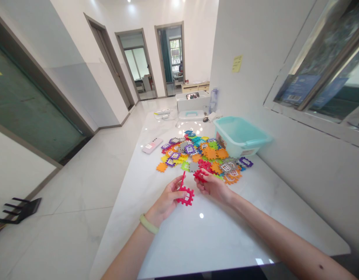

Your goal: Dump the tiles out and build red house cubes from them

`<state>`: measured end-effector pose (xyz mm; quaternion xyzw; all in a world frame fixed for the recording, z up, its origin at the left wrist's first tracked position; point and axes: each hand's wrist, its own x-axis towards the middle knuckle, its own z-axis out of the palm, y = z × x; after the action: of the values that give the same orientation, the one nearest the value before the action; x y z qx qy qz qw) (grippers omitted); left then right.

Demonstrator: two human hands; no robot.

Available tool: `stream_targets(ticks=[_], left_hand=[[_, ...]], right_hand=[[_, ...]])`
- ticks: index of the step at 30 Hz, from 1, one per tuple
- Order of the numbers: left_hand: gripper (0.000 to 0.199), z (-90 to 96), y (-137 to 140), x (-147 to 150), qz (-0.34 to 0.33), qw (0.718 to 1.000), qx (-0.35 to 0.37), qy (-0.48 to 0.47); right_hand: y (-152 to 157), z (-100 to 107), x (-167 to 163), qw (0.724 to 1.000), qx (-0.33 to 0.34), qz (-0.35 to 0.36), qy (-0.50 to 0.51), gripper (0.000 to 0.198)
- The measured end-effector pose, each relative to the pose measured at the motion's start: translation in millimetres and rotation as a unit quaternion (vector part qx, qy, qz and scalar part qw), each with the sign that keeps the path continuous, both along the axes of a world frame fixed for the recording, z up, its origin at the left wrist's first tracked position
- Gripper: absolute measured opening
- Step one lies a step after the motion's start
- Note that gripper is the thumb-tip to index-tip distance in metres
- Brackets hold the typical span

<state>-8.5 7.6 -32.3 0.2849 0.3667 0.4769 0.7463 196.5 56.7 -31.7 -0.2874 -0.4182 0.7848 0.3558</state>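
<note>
My left hand (169, 197) is closed on red toothed building tiles (191, 197). One of these has a window-like opening and faces me, while another stands edge-on beside the fingers. Just to the right, my right hand (213, 186) pinches a separate red building tile (199, 175), apart from those in the left. Both hands are above the near part of the white table, in front of a pile of coloured building tiles (211, 154). The pile mixes orange, purple, grey, yellow, green and blue pieces, some with white window inserts.
A turquoise plastic tub (240, 144) stands right of the pile, near the wall. On the white table (220, 237), a pink phone (152, 145) lies to the left. Farther back are a lidded clear box (191, 115), a white box (185, 104) and a plastic bottle (213, 100).
</note>
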Motion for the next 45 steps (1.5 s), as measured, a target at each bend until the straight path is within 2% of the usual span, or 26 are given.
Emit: stream_targets(ticks=[7, 12, 15, 20, 28, 31, 38, 45], left_hand=[[0.070, -4.9, -3.1, 5.3, -0.015, 0.999, -0.015, -0.046], [0.071, -6.6, -4.9, 10.9, -0.011, 0.999, -0.021, -0.043], [0.072, -7.1, -5.8, 13.1, -0.017, 0.998, -0.024, -0.046], [0.071, -5.1, -7.0, 17.0, -0.020, 0.999, -0.023, -0.032], [0.074, -0.1, -8.9, 24.0, 0.010, 1.000, 0.003, 0.008], [0.063, -2.7, -7.3, 23.8, 0.019, 1.000, 0.003, -0.015], [0.036, -10.2, -1.4, 26.4, 0.094, 0.993, -0.022, -0.061], [0.030, -7.1, -4.0, 29.7, 0.088, 0.992, -0.032, -0.080]], right_hand=[[-5.8, 3.9, -5.8, 0.997, 0.073, 0.029, 0.004, 0.035], [-7.3, 3.8, -8.2, 0.987, 0.156, 0.028, 0.013, 0.041], [-7.5, 3.2, -8.2, 0.982, 0.185, 0.039, 0.010, 0.037], [-8.2, 3.0, -10.0, 0.980, 0.199, -0.005, -0.016, 0.022], [-7.0, 1.3, -11.8, 0.974, 0.208, -0.079, -0.036, 0.027], [-7.0, 0.8, -11.8, 0.973, 0.206, -0.093, -0.050, 0.031], [-8.2, -3.9, -15.1, 0.975, 0.199, -0.088, -0.052, 0.035], [-9.2, -3.9, -16.8, 0.963, 0.240, -0.106, -0.064, 0.030]])
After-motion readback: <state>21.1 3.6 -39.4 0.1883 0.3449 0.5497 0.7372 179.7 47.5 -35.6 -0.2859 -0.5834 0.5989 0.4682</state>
